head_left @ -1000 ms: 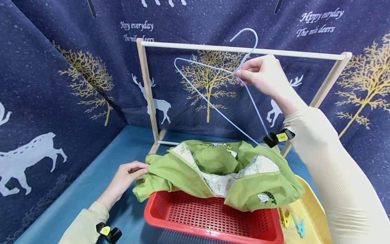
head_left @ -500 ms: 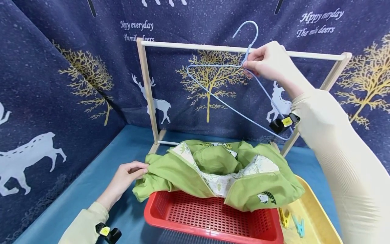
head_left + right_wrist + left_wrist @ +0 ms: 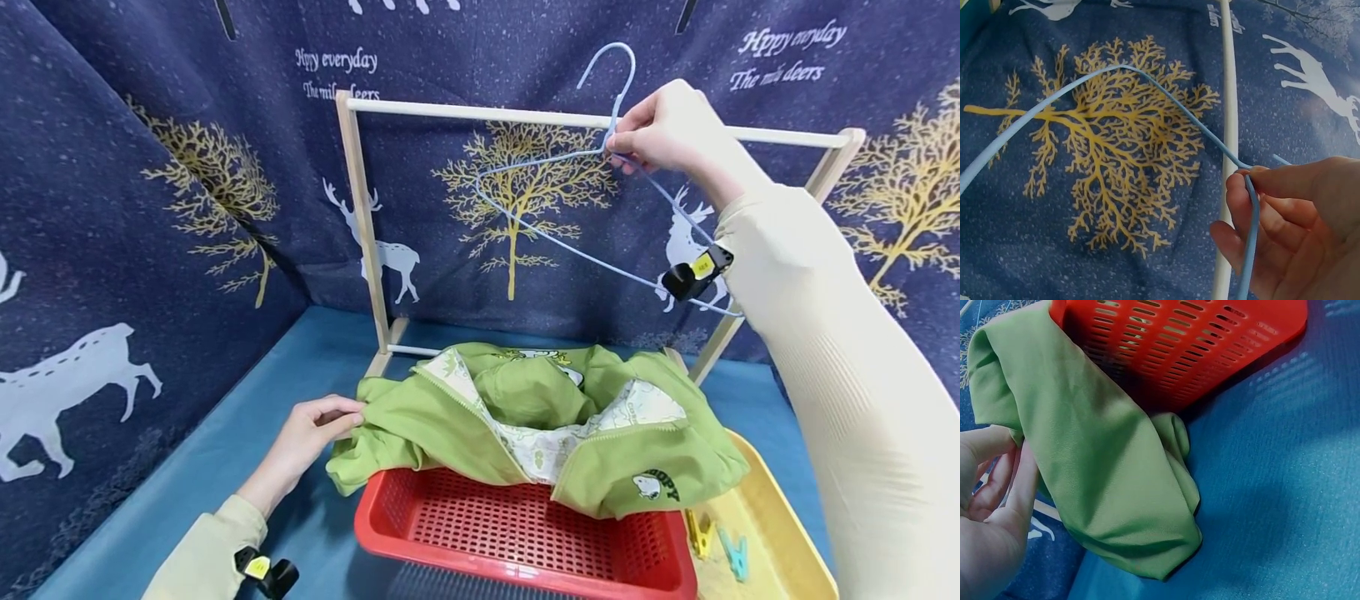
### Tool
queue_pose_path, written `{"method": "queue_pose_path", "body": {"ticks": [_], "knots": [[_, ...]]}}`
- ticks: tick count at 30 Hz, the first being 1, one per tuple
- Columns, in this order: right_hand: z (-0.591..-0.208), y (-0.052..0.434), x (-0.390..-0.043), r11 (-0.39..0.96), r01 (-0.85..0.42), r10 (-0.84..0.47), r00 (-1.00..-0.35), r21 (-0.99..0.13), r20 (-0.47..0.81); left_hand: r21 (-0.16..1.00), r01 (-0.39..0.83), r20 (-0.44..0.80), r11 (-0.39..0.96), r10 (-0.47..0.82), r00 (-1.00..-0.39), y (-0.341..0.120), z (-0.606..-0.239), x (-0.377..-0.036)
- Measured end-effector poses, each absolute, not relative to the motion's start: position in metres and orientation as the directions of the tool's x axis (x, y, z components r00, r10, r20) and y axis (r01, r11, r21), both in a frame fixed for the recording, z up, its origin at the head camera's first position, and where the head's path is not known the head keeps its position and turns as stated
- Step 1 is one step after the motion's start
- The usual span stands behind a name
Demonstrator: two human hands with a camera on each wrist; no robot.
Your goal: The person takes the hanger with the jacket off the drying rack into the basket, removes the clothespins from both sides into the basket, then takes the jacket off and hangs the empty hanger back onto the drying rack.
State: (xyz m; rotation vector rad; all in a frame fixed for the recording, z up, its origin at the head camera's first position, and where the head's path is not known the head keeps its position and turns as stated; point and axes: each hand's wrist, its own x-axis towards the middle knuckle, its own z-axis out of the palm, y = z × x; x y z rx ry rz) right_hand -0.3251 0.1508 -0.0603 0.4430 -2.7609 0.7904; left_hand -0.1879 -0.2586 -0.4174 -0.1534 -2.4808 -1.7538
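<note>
In the head view my right hand [image 3: 660,133] pinches a light blue clothes hanger [image 3: 566,244] by its neck, hook upward, in front of the rack's top bar. The right wrist view shows thumb and fingers on the hanger [image 3: 1079,81] just below the hook. A green zip jacket [image 3: 457,417] with a white patterned lining lies spread across a red basket [image 3: 517,575]. My left hand [image 3: 311,433] pinches the jacket's left edge. Seen from the left wrist, a fold of green cloth [image 3: 1104,462] hangs beside the basket, gripped between thumb and fingers.
Behind the jacket stands a wooden clothes rack [image 3: 363,208] with a white top bar [image 3: 480,112]. On the right, a yellow tray [image 3: 780,517] holds a yellow clothespin [image 3: 701,533] and a turquoise clothespin [image 3: 737,554]. Dark blue printed cloth [image 3: 210,50] covers the walls.
My right hand has lifted the hanger up and to the right, and its lower bar has come off the jacket. The left hand and the jacket have stayed put.
</note>
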Motion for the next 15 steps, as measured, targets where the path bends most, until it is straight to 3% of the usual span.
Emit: {"method": "queue_pose_path", "body": {"ticks": [15], "knots": [[-0.053, 0.154, -0.340, 0.823, -0.263, -0.163, -0.959, -0.504, 0.233, 0.938, 0.152, 0.153, 0.312, 0.022, -0.988, -0.258, -0.418, -0.187]]}}
